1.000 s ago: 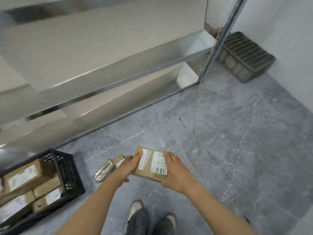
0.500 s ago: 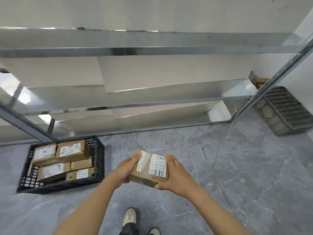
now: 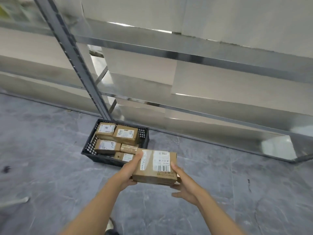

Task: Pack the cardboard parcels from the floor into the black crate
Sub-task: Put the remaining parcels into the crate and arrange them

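I hold a cardboard parcel (image 3: 155, 167) with white labels and a barcode between both hands, at mid-height above the floor. My left hand (image 3: 128, 172) grips its left end and my right hand (image 3: 184, 185) supports its right end from below. The black crate (image 3: 89, 146) stands on the floor just beyond and left of the parcel, at the foot of the shelving. Several labelled cardboard parcels (image 3: 126, 134) lie packed inside it. The held parcel covers the crate's near right corner.
A metal shelving unit (image 3: 186, 55) with a slanted grey upright (image 3: 76, 56) runs across the back, its lowest shelf close above the floor. Grey marble-patterned floor (image 3: 50, 167) spreads left and right. A dark mark (image 3: 6, 168) sits on the floor at far left.
My view has swung left, so the crate now sits near the middle, just beyond the parcel. The parcel stays gripped in both hands and has come close to the crate's near right corner.
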